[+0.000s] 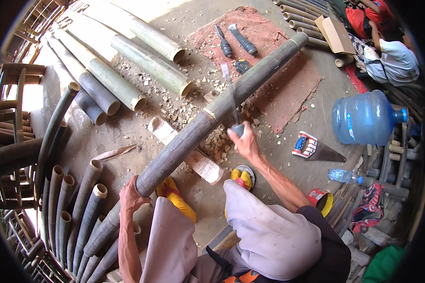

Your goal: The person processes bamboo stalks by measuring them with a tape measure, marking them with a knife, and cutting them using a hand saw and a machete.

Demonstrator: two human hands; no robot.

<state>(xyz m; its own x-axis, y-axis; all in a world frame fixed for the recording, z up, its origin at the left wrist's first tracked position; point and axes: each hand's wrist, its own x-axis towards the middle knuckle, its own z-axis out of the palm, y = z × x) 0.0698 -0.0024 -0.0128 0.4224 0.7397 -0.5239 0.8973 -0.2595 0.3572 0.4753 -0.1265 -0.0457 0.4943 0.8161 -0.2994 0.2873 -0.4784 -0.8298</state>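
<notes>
Cutting at the bamboo node: blade laid across the pole, both hands engaged

Main piece: a long bamboo pole (174,154) runs diagonally from near left to far right, its far end over the mat. Further cut poles (111,78) lie side by side at far left, open ends facing near.

Red mat (290,94) at far right, partly under the pole. Blue water jug (361,118) stands well apart on the right; between it and the pole, a handsaw (325,153) lies flat on the ground, unused.

A pale wooden slab (203,167) sits beneath the pole, near the person's feet.

Blade (234,101): long, narrow, crossing the pole just right of the pale node ring. Motion blur; cannot tell whether the edge is toothed.

Left hand (134,194): fingers curled over the pole at near left, bracing it; some fingertips hidden. Right hand (245,141): fingers clenched around the blade's dark grip, just on the near side of the pole.

Step in hand (judgement): a cutting or trimming stroke beside the node. Next stroke probably calls for firm left-hand pressure against rolling, and the blade kept square to the pole.

Smallest: a tape measure (242,66) on the mat; chips (219,144) scattered below the cut.
</notes>
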